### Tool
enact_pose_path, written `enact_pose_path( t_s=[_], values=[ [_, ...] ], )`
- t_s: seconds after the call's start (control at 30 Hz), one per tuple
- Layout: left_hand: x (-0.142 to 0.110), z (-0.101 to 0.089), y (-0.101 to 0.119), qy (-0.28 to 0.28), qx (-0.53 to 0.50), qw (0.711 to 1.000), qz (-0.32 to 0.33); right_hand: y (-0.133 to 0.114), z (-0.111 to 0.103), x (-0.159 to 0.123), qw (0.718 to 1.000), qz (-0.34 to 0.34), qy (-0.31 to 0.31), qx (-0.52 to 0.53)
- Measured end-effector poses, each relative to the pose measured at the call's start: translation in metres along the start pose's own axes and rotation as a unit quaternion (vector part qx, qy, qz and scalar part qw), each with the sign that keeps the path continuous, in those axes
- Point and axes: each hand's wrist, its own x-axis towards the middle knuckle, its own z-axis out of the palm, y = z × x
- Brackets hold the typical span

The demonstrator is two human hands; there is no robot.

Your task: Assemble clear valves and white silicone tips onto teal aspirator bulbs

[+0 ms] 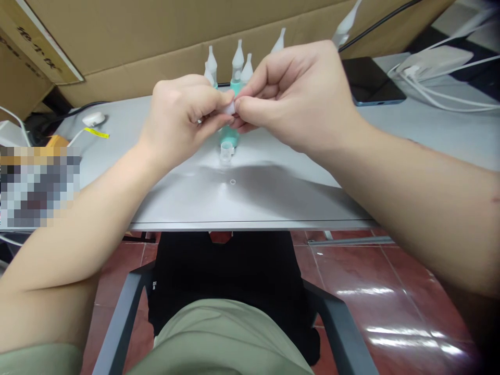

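Observation:
My left hand (182, 112) and my right hand (304, 96) meet above the table. Their fingertips pinch a small whitish translucent piece (229, 108), mostly covered by the fingers, so its exact kind is unclear. Under the hands lies a teal, tube-like body (229, 136), partly hidden. At its near end sits a clear plastic cup-shaped part (226, 152). Closer to me a small clear ring (233, 182) rests on the tabletop. Behind the hands stand several teal devices with white tapered nozzles, among them one nozzle (238, 54) in the middle and another (211, 61) to its left.
Cardboard (156, 41) walls off the back of the grey table (187, 205). On the right are a dark phone (373, 80), white cables (441, 96) and another white nozzle (347, 25). A white plug-like item (94, 119) with a yellow tag lies on the left.

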Motion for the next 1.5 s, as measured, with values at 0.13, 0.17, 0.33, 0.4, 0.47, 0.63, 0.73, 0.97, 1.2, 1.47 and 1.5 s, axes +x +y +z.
enact_pose_path(
  t_s=[0.13,0.17,0.33,0.4,0.47,0.63,0.73,0.97,1.2,1.47,1.5],
  values=[
    [-0.001,-0.002,0.001,-0.004,0.032,0.999,0.013,0.002,-0.001,0.001,1.0,-0.006,-0.006,0.003],
    [-0.002,-0.002,0.0,-0.002,0.033,0.999,0.019,0.002,-0.001,0.001,1.0,-0.008,-0.003,0.002],
    [-0.002,0.016,-0.017,0.032,0.029,0.996,0.081,0.009,0.001,0.0,1.0,-0.021,0.013,-0.006],
    [-0.003,0.028,-0.031,0.157,0.018,0.972,0.175,0.012,0.003,0.001,1.0,-0.02,0.016,-0.008],
    [-0.004,0.037,-0.044,0.163,0.029,0.966,0.198,0.013,0.004,0.002,1.0,-0.016,0.02,-0.008],
    [-0.003,0.046,-0.062,0.142,0.037,0.973,0.177,0.008,0.006,0.004,0.999,0.008,0.02,0.038],
    [-0.001,0.05,-0.066,0.196,-0.017,0.961,0.197,0.004,0.005,0.004,0.996,0.012,0.006,0.087],
    [-0.002,0.051,-0.073,0.144,0.032,0.973,0.179,0.009,0.004,0.009,0.996,0.017,0.007,0.092],
    [-0.006,0.051,-0.059,0.2,0.006,0.959,0.2,0.014,0.005,0.009,0.996,0.002,0.017,0.086],
    [-0.008,0.048,-0.057,0.188,0.006,0.964,0.187,0.017,0.008,0.006,0.995,0.001,0.021,0.102],
    [-0.008,0.05,-0.055,0.207,-0.003,0.961,0.185,0.018,0.008,0.005,0.994,-0.004,0.021,0.109]
  ],
)
